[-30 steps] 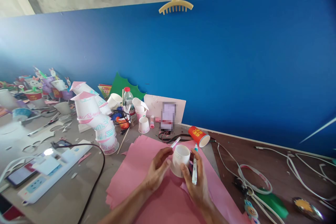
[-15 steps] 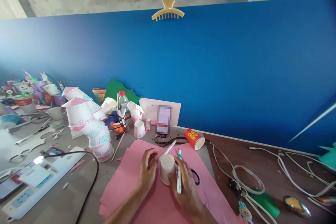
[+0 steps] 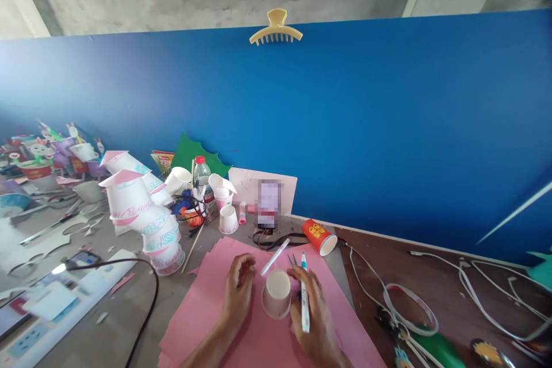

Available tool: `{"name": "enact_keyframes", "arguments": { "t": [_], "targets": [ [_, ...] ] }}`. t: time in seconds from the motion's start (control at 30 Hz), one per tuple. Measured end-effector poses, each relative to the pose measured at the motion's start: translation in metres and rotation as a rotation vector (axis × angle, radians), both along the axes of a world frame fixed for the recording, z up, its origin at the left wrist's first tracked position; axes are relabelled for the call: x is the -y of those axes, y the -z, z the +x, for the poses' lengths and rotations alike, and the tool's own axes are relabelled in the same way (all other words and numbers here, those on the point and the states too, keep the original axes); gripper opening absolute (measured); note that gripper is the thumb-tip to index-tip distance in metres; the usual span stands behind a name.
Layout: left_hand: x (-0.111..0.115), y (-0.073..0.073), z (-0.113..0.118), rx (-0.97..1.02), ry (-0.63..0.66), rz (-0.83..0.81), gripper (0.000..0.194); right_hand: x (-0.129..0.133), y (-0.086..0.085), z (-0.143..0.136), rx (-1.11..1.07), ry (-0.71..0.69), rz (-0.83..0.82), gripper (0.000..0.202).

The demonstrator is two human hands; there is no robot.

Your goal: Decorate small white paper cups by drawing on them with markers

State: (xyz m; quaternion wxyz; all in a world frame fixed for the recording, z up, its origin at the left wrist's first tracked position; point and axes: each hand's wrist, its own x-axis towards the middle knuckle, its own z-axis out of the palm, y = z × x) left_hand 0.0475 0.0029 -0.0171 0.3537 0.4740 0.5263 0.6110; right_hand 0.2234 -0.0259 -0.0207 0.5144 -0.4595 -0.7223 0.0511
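An upside-down white paper cup (image 3: 278, 290) stands on the pink paper (image 3: 207, 310) between my hands. My left hand (image 3: 238, 287) is left of the cup, apart from it, fingers loosely curved and nothing visible in them. Right beside the cup, my right hand (image 3: 314, 313) holds a white marker (image 3: 305, 302) with a teal tip, lying across its fingers. Scissors (image 3: 293, 259) show only their blades beyond that hand, which hides the handles. A pale, slim pen (image 3: 275, 257) lies slanted behind the cup.
A tilted stack of decorated paper cups (image 3: 159, 236) stands at left, near a white power strip (image 3: 60, 310) and a black cable. Behind the paper are a phone (image 3: 269, 204), a small cup (image 3: 228, 219) and a red cup (image 3: 319, 237). White cables (image 3: 409, 299) lie at right.
My right hand has moved away from the cup, its thumb no longer on the side, and now covers the scissors' handles. My left hand has drawn slightly left. The view tilted up a little.
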Motion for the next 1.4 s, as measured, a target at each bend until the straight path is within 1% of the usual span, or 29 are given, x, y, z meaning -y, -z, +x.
{"name": "enact_keyframes", "arguments": {
  "t": [0.07,0.17,0.2,0.33,0.5,0.73,0.93,1.1,1.2,1.4],
  "targets": [
    [0.000,0.001,-0.001,0.000,-0.013,-0.002,0.021,-0.001,0.001,0.002,-0.071,0.012,-0.033,0.039],
    [-0.001,0.002,-0.002,-0.004,-0.022,-0.006,0.021,-0.004,0.005,0.006,-0.173,0.068,-0.112,0.033],
    [-0.001,0.003,-0.003,-0.004,-0.024,-0.009,0.022,-0.006,0.007,0.007,-0.209,0.085,-0.143,0.032],
    [-0.002,0.005,-0.005,0.006,-0.037,-0.020,0.024,-0.013,0.016,0.013,-0.352,0.132,-0.167,0.031],
    [-0.002,0.006,-0.007,-0.035,-0.039,-0.012,0.025,-0.018,0.021,0.018,-0.431,0.155,-0.202,0.031],
    [-0.002,0.004,-0.008,-0.064,-0.039,0.014,0.025,-0.020,0.027,0.018,-0.393,0.179,-0.176,0.033],
    [-0.002,0.002,-0.009,-0.095,-0.035,0.023,0.027,-0.018,0.026,0.018,-0.313,0.165,-0.131,0.033],
    [0.002,-0.001,-0.008,-0.102,0.000,0.011,0.030,-0.018,0.027,0.020,-0.250,0.165,-0.181,0.031],
    [0.004,0.000,-0.007,-0.116,0.017,0.004,0.031,-0.017,0.027,0.019,-0.209,0.159,-0.155,0.029],
    [0.006,0.004,-0.010,-0.150,0.114,0.016,0.047,-0.016,0.023,0.018,-0.192,0.166,-0.113,0.029]
  ]
}}
